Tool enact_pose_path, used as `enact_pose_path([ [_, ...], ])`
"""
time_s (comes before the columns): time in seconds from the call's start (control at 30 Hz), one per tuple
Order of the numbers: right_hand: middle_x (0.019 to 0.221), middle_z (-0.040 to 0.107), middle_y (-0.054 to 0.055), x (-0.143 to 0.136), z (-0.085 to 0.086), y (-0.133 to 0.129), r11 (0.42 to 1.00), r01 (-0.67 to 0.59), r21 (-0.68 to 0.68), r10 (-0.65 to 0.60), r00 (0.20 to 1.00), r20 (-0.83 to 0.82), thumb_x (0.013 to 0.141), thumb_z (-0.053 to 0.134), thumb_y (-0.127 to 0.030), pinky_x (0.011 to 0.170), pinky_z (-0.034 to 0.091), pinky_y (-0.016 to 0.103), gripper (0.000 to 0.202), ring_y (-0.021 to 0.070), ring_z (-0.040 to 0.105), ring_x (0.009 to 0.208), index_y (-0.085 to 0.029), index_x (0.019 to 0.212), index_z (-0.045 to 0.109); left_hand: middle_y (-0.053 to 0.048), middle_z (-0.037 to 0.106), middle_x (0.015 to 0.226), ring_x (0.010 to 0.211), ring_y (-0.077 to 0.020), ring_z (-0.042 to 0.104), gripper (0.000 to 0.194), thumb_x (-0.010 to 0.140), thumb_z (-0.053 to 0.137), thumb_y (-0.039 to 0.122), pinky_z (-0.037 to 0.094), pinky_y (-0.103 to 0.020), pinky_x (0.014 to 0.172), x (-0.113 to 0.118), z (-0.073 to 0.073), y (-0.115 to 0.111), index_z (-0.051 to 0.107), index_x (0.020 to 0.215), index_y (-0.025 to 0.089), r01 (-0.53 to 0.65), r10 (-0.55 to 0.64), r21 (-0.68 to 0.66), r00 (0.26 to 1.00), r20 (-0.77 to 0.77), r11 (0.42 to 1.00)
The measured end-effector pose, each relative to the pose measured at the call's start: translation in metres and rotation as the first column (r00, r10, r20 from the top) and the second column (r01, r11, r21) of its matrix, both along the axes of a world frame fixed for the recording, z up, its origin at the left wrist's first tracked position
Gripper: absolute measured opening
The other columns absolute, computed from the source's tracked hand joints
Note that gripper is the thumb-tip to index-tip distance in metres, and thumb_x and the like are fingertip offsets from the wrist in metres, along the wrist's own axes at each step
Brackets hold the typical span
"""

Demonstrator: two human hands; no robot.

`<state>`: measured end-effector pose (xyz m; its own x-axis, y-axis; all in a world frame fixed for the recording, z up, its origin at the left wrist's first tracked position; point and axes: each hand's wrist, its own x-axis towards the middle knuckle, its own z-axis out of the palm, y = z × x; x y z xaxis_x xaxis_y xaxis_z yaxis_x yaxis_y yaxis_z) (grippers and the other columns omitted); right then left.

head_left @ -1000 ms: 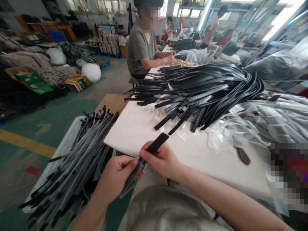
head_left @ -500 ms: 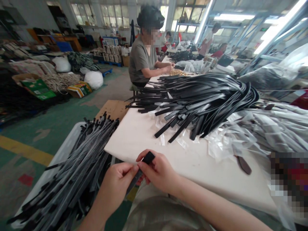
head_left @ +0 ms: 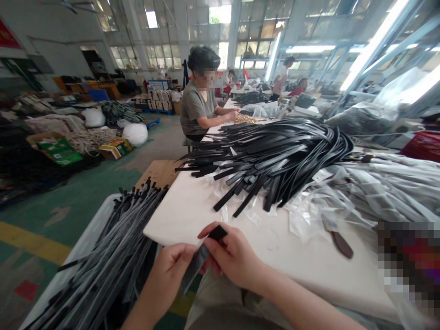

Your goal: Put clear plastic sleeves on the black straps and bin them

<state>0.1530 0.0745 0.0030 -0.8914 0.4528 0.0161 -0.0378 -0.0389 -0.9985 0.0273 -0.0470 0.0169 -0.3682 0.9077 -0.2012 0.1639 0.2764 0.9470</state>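
Note:
A flat black strap (head_left: pixel 196 268) hangs between my hands at the near table edge, a thin clear plastic sleeve around its lower part. My right hand (head_left: pixel 235 254) grips it near the top, thumb in front, and the bare black end pokes out above the fingers. My left hand (head_left: pixel 170 266) is closed in a pinch at the strap's left side, where pale film shows by the fingertips. Below and left, many similar plastic-sleeved straps (head_left: pixel 113 243) lie in a white crate (head_left: pixel 85 229). Bare black straps (head_left: pixel 275 156) are heaped on the white table (head_left: pixel 185 211).
Crumpled clear sleeves (head_left: pixel 309 206) and a brown leather tab (head_left: pixel 342 244) lie on the table's right side. Across the table sits a co-worker (head_left: pixel 199 101) with both hands near small gold-coloured parts (head_left: pixel 244 119). Cartons and white sacks (head_left: pixel 135 134) stand on the floor at left.
The view has tilted up. My left hand has shifted slightly away from my right, and more of the sleeved strap shows between them.

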Motion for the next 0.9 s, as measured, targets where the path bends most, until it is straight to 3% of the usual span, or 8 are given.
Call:
enact_pose_path([
  [0.13,0.055,0.054,-0.006,0.009,0.014,0.027,0.998,0.03,-0.052,-0.033,0.998,-0.045,0.089,0.056,-0.054,0.036,0.034,0.016,0.039,0.007,0.048,0.037,-0.017,0.097,0.053,-0.007,0.071,0.064,0.059,-0.0184,0.063,0.051,0.075,0.068,0.063,0.046,-0.026,0.058,-0.004,-0.01,0.001,0.07,0.075,0.012,0.114,-0.103,-0.027,0.962,0.252,0.993],
  [0.27,0.053,0.056,-0.005,0.011,0.017,0.042,0.993,-0.044,-0.112,0.04,0.998,-0.041,0.085,0.051,-0.068,0.035,0.036,0.017,0.054,0.0077,0.049,0.036,-0.015,0.096,0.054,-0.001,0.062,0.05,0.043,-0.0109,0.053,0.048,0.078,0.067,0.059,0.037,-0.021,0.047,-0.002,-0.015,0.004,0.065,0.072,0.012,0.071,-0.046,-0.083,0.961,0.274,0.994],
  [0.43,0.053,0.056,-0.005,-0.003,-0.001,0.027,0.983,-0.051,-0.174,0.047,0.998,-0.031,0.081,0.051,-0.073,0.035,0.036,0.017,0.057,0.0075,0.05,0.036,-0.017,0.087,0.051,0.002,0.057,0.046,0.038,-0.0082,0.046,0.043,0.078,0.067,0.054,0.029,-0.019,0.042,-0.002,-0.011,-0.002,0.065,0.07,0.012,-0.003,0.034,-0.128,0.97,0.24,0.992],
  [0.6,0.053,0.057,-0.005,-0.022,-0.014,0.006,0.972,-0.13,-0.196,0.136,0.991,0.017,0.083,0.051,-0.071,0.036,0.036,0.017,0.055,0.0075,0.05,0.036,-0.016,0.091,0.052,0.0,0.06,0.048,0.043,-0.0107,0.051,0.042,0.075,0.069,0.054,0.036,-0.022,0.046,-0.01,-0.01,-0.017,0.066,0.069,0.013,-0.072,0.1,-0.118,0.963,0.25,0.99],
  [0.73,0.052,0.056,-0.005,-0.039,-0.013,-0.004,0.94,-0.234,-0.249,0.255,0.965,0.056,0.087,0.048,-0.066,0.035,0.033,0.018,0.056,0.0078,0.047,0.035,-0.013,0.105,0.055,-0.001,0.06,0.048,0.042,-0.011,0.05,0.044,0.076,0.067,0.055,0.036,-0.022,0.046,-0.021,-0.017,-0.025,0.065,0.064,0.013,-0.143,0.161,-0.09,0.957,0.242,0.986],
  [0.83,0.055,0.056,-0.004,-0.052,-0.009,-0.011,0.945,-0.274,-0.179,0.291,0.953,0.08,0.093,0.042,-0.062,0.037,0.034,0.019,0.06,0.0076,0.046,0.037,-0.01,0.119,0.054,0.002,0.053,0.042,0.038,-0.0083,0.043,0.041,0.078,0.067,0.05,0.029,-0.02,0.042,-0.039,-0.016,-0.035,0.064,0.062,0.013,-0.258,0.266,-0.065,0.945,0.192,0.964],
  [0.9,0.06,0.057,-0.003,-0.055,-0.007,-0.012,0.956,-0.272,-0.111,0.281,0.957,0.068,0.096,0.039,-0.059,0.04,0.036,0.019,0.061,0.0083,0.048,0.041,-0.011,0.132,0.048,0.006,0.047,0.04,0.037,-0.0058,0.037,0.037,0.08,0.066,0.047,0.024,-0.018,0.041,-0.058,-0.008,-0.053,0.063,0.065,0.014,-0.391,0.39,-0.023,0.91,0.143,0.92],
])
